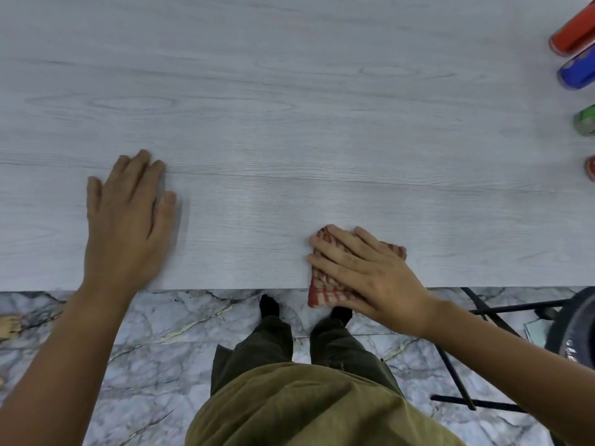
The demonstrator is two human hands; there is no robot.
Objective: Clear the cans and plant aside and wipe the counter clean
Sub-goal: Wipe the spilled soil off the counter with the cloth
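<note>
Shirt & trousers [289,397]: olive, nearest the lens, person stood at the counter's near edge, dark socks on marble floor [145,365].
Right hand [367,275]: lay flat on the cloth, fingers straight and slightly spread, pressing down w/o curling round it; sat right at the counter's near edge.
Cloth [325,284]: red-and-cream check, folded; one corner hung off the counter's near edge, the rest on the surface.
Left hand [125,217]: palm down on the counter, fingers straight and relaxed, held nothing; well left of the cloth, a bit further in from the near edge (looked like a brace).
Counter [289,91]: pale wood grain, broad bare stretch beyond both hands.
Cans: red can [571,30], blue can [578,70], green can [586,120] and a second red one [590,170], all at the counter's far right, cut by the frame edge, well apart from the cloth.
Plant: not in view, can't say where it sat.
Step, my read: clearing seemed done, wiping under way.
Doing it well: keep palm pressure even, pull the hanging corner back onto the counter, work overlapping strokes away from the near edge, shift the left hand so its patch gets wiped too.
In the way: only the cans if strokes ran far right; black metal frame [467,349] and a grey round object [576,323] stood below the counter's right end, clear of the surface.
</note>
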